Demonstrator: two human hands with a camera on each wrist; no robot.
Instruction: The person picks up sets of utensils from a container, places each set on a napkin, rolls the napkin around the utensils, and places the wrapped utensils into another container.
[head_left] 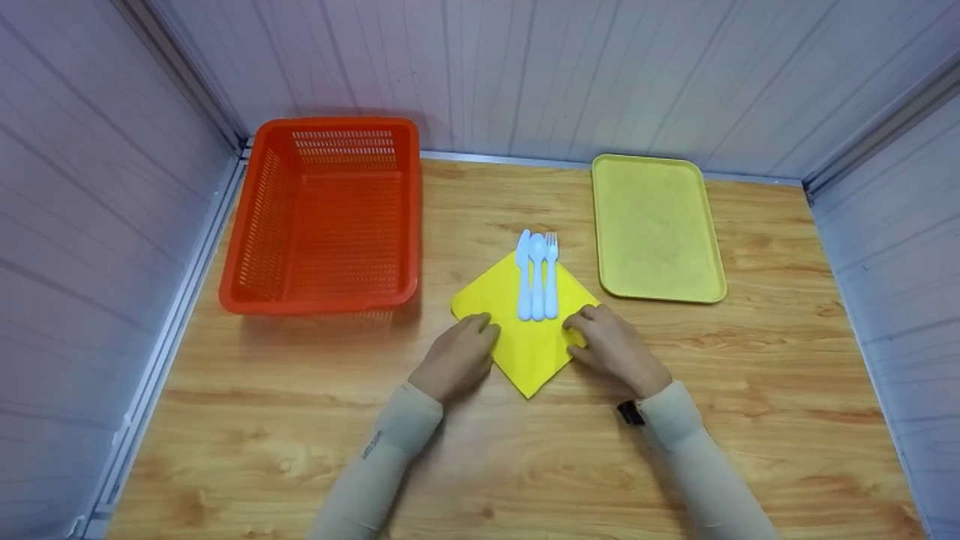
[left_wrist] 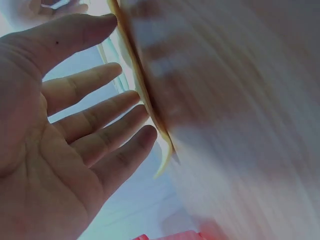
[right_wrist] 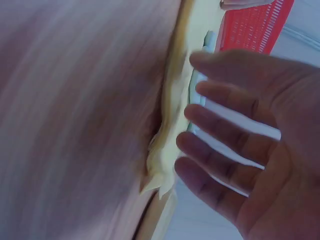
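No thing is gripped by the left hand [head_left: 457, 358] or right hand [head_left: 616, 351]; their fingers are loosely spread at the napkin's [head_left: 529, 358] near sides. Between and past them, knife [head_left: 524, 285], spoon [head_left: 538, 285] and fork [head_left: 551, 285] are laid pointing away, nearer the right fingers.

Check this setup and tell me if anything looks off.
Nothing looks spilled or broken. Slightly odd: the knife, spoon and fork poke past the upper edges of the napkin instead of lying fully on it, and in the left wrist view one napkin corner curls up.
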